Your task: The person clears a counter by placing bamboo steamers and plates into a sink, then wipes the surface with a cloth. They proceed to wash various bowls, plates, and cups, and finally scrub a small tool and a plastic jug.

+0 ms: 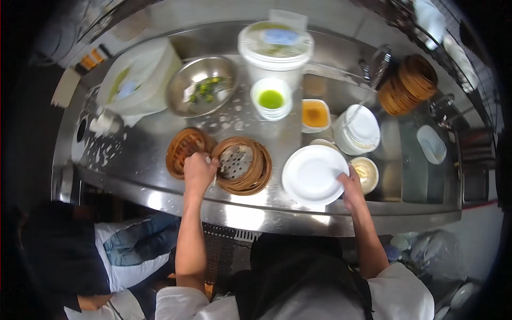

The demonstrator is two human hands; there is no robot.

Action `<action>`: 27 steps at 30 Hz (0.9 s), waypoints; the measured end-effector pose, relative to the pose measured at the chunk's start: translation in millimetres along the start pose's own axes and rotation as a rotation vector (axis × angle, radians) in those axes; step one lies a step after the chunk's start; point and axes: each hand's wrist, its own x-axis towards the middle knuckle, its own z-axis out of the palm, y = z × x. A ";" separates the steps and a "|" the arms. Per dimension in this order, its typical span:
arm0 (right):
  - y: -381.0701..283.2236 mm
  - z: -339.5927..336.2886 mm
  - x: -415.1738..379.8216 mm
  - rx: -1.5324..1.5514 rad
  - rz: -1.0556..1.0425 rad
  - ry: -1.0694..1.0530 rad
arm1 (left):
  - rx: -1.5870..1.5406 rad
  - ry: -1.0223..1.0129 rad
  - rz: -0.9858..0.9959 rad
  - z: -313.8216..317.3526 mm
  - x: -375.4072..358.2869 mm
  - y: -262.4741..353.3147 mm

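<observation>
A white plate (pixel 313 173) is held at its right edge by my right hand (pixel 352 186), whose fingers are closed on the rim. My left hand (pixel 201 169) is closed between two groups of bamboo steamers; a small pale bit shows at its fingers, too small to name. To its left lies a round bamboo steamer (pixel 175 154) with a slatted base. Touching or very near its right side are stacked bamboo steamers (pixel 260 178), the top one holding a perforated metal disc (pixel 236 161).
Behind stand a metal bowl (pixel 178 101) with greens, a white lidded bucket (pixel 274 66), a bowl of green liquid (pixel 271 98) and an orange-filled container (pixel 314 114). Right are stacked plates (pixel 362 125), a yellowish-food bowl (pixel 372 181) and a sink (pixel 421 186). A person (pixel 58 250) is lower left.
</observation>
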 end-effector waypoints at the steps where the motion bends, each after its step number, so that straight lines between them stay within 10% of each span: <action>1: -5.2 -20.0 6.5 0.082 -0.006 0.008 | -0.018 -0.019 -0.023 3.5 -7.4 15.8; 10: 19.6 -104.6 219.2 0.701 0.053 0.021 | 0.125 0.121 0.003 60.9 -56.6 92.2; 18: 51.0 -222.5 284.5 0.591 0.100 0.229 | 0.249 0.277 -0.100 55.6 -71.5 123.7; 27: 25.4 -245.3 283.7 0.042 0.325 -0.077 | 0.109 0.435 -0.237 31.2 -93.5 153.8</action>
